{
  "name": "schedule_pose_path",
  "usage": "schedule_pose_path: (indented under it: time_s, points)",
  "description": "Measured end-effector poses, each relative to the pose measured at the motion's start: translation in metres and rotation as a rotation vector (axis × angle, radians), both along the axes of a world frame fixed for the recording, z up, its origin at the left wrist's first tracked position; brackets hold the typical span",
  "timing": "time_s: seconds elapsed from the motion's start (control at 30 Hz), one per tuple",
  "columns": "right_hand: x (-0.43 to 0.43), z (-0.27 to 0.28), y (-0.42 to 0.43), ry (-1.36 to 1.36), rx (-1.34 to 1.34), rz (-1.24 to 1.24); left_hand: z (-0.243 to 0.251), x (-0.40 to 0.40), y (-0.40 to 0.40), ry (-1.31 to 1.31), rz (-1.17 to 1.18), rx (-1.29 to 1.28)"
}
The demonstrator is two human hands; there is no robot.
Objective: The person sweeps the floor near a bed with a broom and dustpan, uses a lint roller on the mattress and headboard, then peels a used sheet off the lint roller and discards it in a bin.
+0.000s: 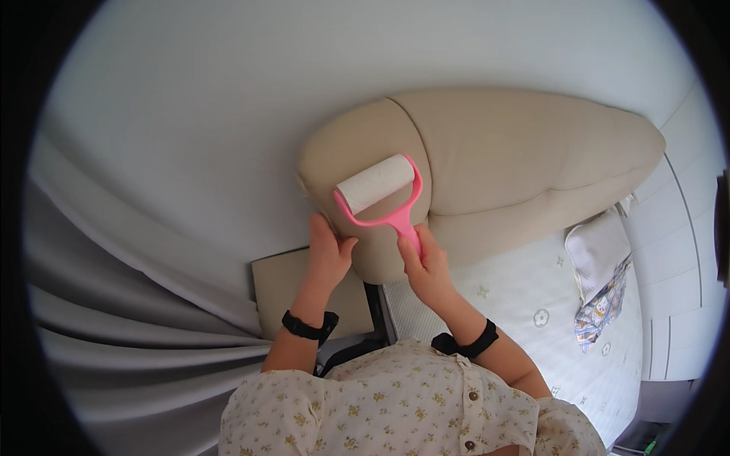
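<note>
My right hand (425,263) is wrapped around the pink handle of a lint roller (376,185). The white roll points away from me and lies over the left section of a beige padded headboard (485,154). Whether the roll touches the headboard cannot be told. At the headboard's left side edge is my left hand (329,253), its thumb apart from the fingers and nothing held in it. Its fingertips are partly hidden by the angle, and it appears to rest against that edge.
A white patterned mattress (496,308) spreads to the right, with a pillow (599,251) and a plaid cloth (601,308) on it. Left of the bed stands a beige-topped nightstand (285,290). Grey curtains (142,336) hang at left; white cabinets (673,245) line the right.
</note>
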State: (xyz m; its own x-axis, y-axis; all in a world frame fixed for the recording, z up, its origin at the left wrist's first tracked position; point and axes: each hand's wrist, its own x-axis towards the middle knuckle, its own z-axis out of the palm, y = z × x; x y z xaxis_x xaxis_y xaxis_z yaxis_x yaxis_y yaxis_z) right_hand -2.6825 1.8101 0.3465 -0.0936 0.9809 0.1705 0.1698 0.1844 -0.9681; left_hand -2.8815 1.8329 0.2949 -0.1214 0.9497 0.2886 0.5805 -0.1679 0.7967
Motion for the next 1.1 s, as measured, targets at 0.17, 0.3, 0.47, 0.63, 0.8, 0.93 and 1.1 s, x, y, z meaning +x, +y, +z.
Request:
schedule_pose_path:
  time_s: [0.17,0.3,0.47,0.63,0.8,0.93,1.1]
  points:
    - [-0.003,0.022,0.025,-0.053,0.007,0.067,0.0,0.002,-0.003,0.067,0.008,0.04]
    - [-0.005,0.028,0.051,-0.017,0.041,0.16,0.0,0.005,-0.004,0.02,0.017,-0.027]
    - [-0.017,0.1,0.083,-0.213,-0.088,0.292,0.003,0.001,-0.004,0.081,0.054,-0.068]
    - [-0.03,0.146,0.139,-0.411,-0.231,0.393,0.004,0.0,-0.001,0.078,0.041,-0.024]
    - [-0.024,0.177,0.149,-0.594,-0.15,0.453,0.005,0.001,-0.005,0.135,0.09,-0.04]
    - [-0.032,0.136,0.156,-0.685,0.392,0.555,0.048,-0.004,-0.011,0.046,0.113,-0.019]
    - [-0.023,0.153,0.145,-0.922,0.342,0.404,0.074,-0.004,0.008,0.066,0.062,-0.037]
